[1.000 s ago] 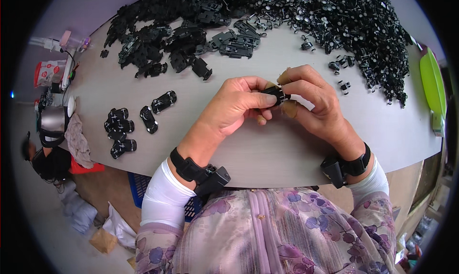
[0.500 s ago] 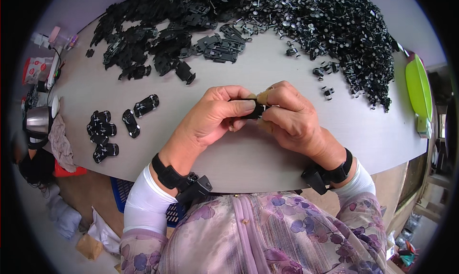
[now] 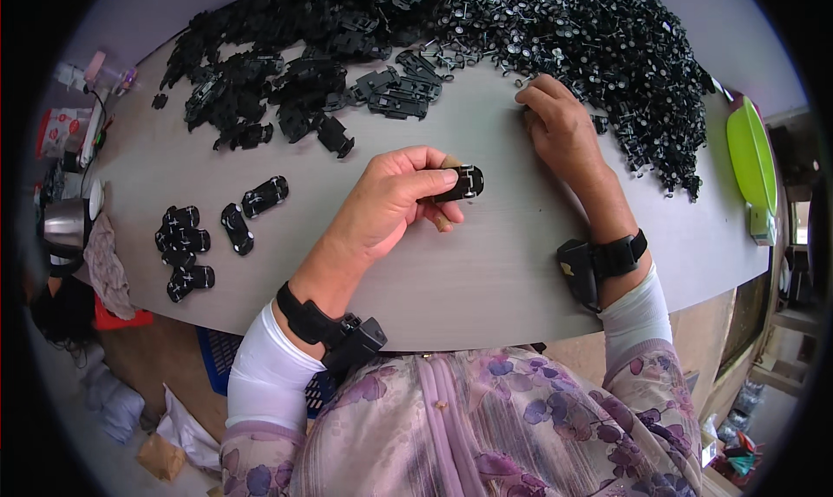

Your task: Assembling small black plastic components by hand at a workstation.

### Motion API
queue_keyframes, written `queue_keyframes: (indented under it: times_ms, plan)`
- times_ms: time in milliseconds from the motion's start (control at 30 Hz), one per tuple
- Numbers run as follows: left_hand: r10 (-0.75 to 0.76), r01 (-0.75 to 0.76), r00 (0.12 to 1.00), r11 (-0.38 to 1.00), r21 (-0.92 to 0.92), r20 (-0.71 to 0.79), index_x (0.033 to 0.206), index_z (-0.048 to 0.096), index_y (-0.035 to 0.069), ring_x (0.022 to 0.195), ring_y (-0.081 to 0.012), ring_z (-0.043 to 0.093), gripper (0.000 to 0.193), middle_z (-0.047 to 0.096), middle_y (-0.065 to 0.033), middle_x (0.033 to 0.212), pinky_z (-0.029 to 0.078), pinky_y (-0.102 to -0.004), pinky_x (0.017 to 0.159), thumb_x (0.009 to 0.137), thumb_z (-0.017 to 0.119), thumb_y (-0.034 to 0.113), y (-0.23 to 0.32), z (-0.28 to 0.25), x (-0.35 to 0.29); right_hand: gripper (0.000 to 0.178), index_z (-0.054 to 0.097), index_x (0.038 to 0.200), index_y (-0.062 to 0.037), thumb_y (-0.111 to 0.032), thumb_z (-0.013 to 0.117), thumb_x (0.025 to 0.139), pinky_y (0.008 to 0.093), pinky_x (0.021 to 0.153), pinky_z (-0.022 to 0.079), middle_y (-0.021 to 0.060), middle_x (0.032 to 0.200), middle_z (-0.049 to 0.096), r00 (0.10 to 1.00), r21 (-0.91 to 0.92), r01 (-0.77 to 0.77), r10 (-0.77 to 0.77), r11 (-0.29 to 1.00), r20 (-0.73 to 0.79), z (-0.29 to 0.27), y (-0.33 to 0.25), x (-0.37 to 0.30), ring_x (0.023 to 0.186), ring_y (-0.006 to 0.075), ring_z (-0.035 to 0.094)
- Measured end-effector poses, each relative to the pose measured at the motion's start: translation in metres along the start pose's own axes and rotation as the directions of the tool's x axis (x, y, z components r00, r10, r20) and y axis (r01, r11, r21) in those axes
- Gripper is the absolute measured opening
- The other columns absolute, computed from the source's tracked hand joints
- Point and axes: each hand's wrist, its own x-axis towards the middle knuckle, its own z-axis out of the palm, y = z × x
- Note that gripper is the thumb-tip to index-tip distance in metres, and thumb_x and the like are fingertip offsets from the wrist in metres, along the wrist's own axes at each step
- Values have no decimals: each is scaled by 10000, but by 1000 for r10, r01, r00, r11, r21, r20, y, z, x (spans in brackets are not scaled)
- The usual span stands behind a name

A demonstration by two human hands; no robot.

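My left hand (image 3: 382,198) is closed on a black toy car base (image 3: 468,183), pinching it between thumb and fingers over the middle of the table. A silvery axle crosses the base's exposed right end. My right hand (image 3: 560,124) is farther off to the right, at the near edge of a heap of small wheel-and-axle pieces (image 3: 646,89). Its fingers curl down to the tabletop; a dark bit shows by the fingertips, but what they hold is hidden. Several black toy car bases with axles (image 3: 182,237) lie at the left, two of them (image 3: 265,196) set apart.
A large pile of flat black car bases (image 3: 304,72) covers the far left of the pale table (image 3: 451,280). A lime-green basin (image 3: 751,154) stands at the right edge. At the left edge are a metal kettle (image 3: 65,224) and a crumpled cloth (image 3: 108,263).
My right hand has left the toy car base and moved away, up and right, to the wheel-and-axle pieces. My left hand still holds the base, its axle end now uncovered.
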Motion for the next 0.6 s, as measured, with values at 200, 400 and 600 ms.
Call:
queue_keyframes:
  times_ms: [200,400,600]
  plan:
    - [3,0,999,997,-81,37,1054,612,-60,732,-214,679,347,657,-133,920,575,-306,619,967,560,272,-2,2,1,195,621,962,11,121,526,832,225,642,499,46,967,556,959,927,-205,255,315,125,-21,-54,-11,789,98,578]
    - [-35,86,984,952,-293,174,1113,589,-97,861,-280,690,402,656,-183,1034,574,-357,750,996,503,279,-1,-2,2,296,628,923,11,187,512,715,294,660,506,89,938,553,996,742,-91,48,664,79,-20,-86,-13,810,181,589]
    - [1,31,989,976,-216,149,1033,603,-82,924,-287,687,310,659,-175,1014,566,-343,781,983,532,216,-1,3,0,261,601,863,20,187,537,673,293,642,500,98,890,569,993,684,-111,61,721,97,-22,-83,-14,765,200,596]
